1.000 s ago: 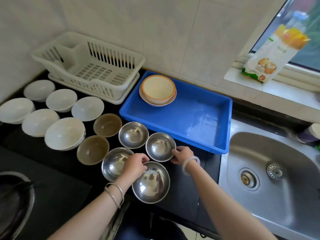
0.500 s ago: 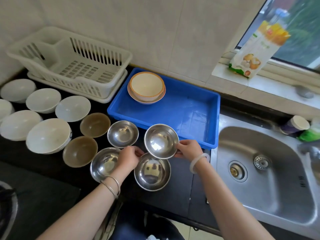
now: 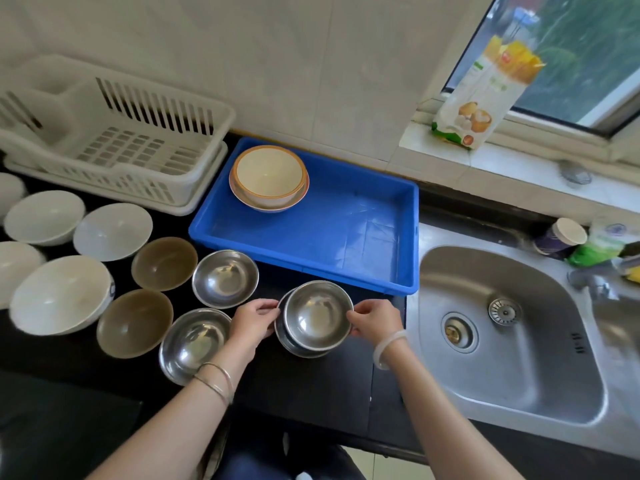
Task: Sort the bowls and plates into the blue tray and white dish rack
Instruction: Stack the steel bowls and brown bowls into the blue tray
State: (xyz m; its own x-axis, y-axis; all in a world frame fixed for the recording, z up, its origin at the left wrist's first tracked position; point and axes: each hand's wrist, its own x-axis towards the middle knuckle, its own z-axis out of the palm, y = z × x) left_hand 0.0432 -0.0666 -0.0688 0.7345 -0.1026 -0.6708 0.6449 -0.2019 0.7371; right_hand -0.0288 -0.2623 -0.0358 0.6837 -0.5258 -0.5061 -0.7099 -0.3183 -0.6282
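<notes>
My right hand (image 3: 375,320) grips the right rim of a small steel bowl (image 3: 317,315) that now sits nested in a larger steel bowl (image 3: 294,348) on the black counter. My left hand (image 3: 254,318) holds the left rim of that stack. Two more steel bowls (image 3: 225,278) (image 3: 194,344) stand to the left. The blue tray (image 3: 346,237) behind holds a cream bowl on an orange-rimmed plate (image 3: 268,178). The white dish rack (image 3: 114,147) at the back left has nothing in it.
Two brown bowls (image 3: 164,263) (image 3: 135,322) and several white bowls (image 3: 62,294) fill the counter's left side. A steel sink (image 3: 502,334) lies to the right. A food packet (image 3: 485,98) leans on the window sill; cups stand by the tap.
My right hand lifted the small steel bowl from the counter and set it down into the larger steel bowl nearer me. My left hand moved to the stack's left rim.
</notes>
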